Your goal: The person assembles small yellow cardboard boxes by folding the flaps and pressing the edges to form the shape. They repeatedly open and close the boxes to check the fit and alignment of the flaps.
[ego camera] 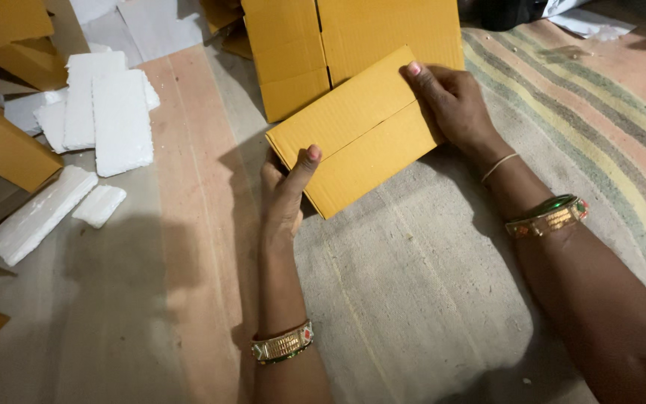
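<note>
both hands grip a small yellow cardboard box (357,131) held flat above the striped mat (413,284), left hand (284,196) pinching its near corner, right hand (454,101) clamping the far edge, flaps seemingly folded shut, white foam slabs (106,112) lying unused nearby.

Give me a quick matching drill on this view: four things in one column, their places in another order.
1. folded carton
2. foam slabs
3. striped mat
4. flat cartons

A. far left on the floor
B. top centre, behind the hands
C. between left hand and right hand
D. right side, under the right arm

Pairs: 1-C, 2-A, 3-D, 4-B
</note>
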